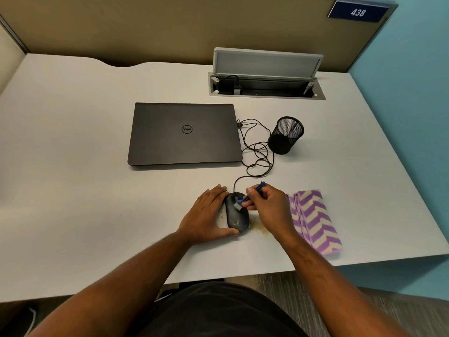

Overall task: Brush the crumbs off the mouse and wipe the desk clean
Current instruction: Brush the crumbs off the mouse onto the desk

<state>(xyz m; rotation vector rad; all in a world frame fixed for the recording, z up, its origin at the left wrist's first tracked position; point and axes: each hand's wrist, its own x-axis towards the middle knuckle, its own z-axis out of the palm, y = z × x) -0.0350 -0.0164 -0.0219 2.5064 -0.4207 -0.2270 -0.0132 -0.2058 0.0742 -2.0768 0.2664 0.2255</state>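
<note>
Black mouse lain on table, steadied by left hand: fingers straight along its left side, thumb pressed at near end. Blue brush pinched in right hand, bristles set on mouse top. Crumbs scattered beside mouse. Striped cloth lain just right of right hand.

Left hand lies flat with straight fingers; right hand curls in a pinch grip.

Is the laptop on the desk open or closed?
Closed: the laptop lies flat, its lid down and logo facing up.
</note>
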